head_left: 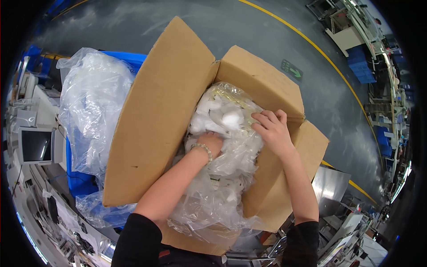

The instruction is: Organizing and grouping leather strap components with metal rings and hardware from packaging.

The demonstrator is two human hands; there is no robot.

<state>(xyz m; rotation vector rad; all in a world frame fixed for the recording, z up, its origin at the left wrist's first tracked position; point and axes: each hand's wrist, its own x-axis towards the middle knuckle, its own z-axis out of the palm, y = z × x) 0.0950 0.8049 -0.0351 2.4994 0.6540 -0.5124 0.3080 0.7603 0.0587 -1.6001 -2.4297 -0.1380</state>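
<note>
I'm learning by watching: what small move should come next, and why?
Perhaps ease the clear bag wider with the right hand: it is at the bag's right side, while the left hand is among the white pieces.

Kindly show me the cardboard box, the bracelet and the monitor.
Cardboard box (155, 102): head view, on its tall left flap.
Bracelet (207, 150): head view, on its beads.
Monitor (37, 146): head view, on its dark screen.

Left forearm (175, 180) slanting forward and to the right, left hand (211, 143) with fingers largely hidden, right forearm (300, 187) steeper, leaning left, right hand (273, 131) slightly farther out, back uppermost, fingers bent leftward
</note>
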